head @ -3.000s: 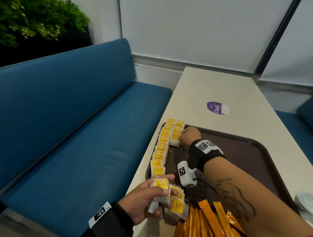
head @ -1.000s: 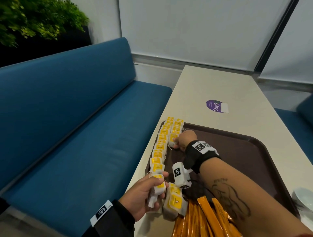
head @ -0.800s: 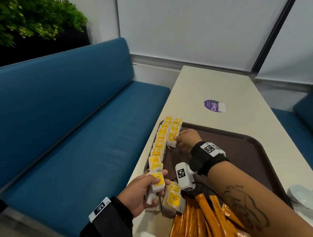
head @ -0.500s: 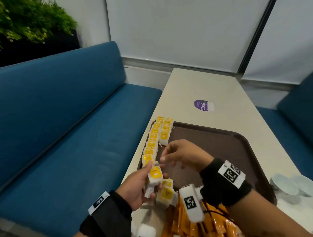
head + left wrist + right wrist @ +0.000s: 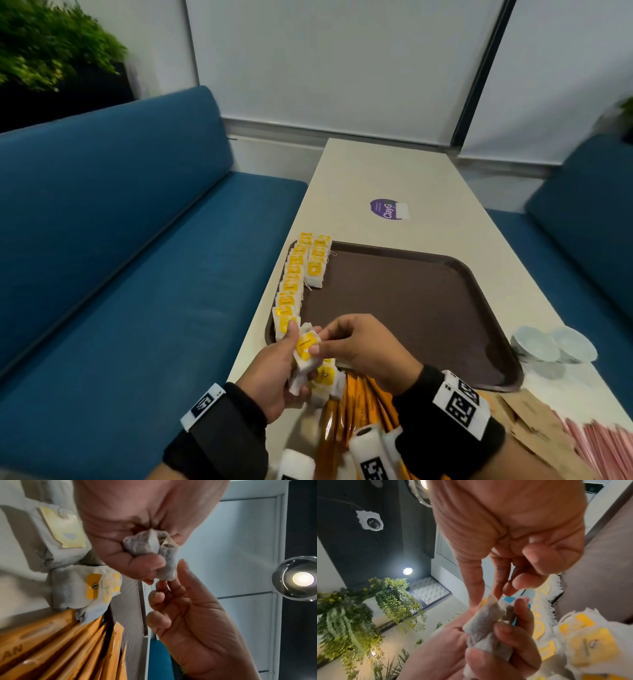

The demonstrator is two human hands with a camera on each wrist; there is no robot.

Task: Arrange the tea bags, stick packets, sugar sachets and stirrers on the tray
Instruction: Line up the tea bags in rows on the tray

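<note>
The right hand (image 5: 363, 346) had left the rows of yellow-tagged white paper tea bags (image 5: 301, 270) on the brown plastic tray (image 5: 428, 308) and pinched one bag (image 5: 306, 346) from the left hand's (image 5: 274, 370) clutched stack at lower centre, probably the next placement.

stick packets (image 5: 359, 407): near ends hidden under the right hand (image 5: 368, 349) and wrist camera, cut by the bottom edge.
stirrers (image 5: 603, 448): only a pink corner shows, cut off at the lower right; count unreadable.
sugar sachets (image 5: 534, 421): brown, partly behind the right wristband, print too blurred to read.
held tea bags (image 5: 305, 356): lower part buried in the left hand (image 5: 274, 373); number unclear.
bowls (image 5: 551, 344): blurred.
</note>
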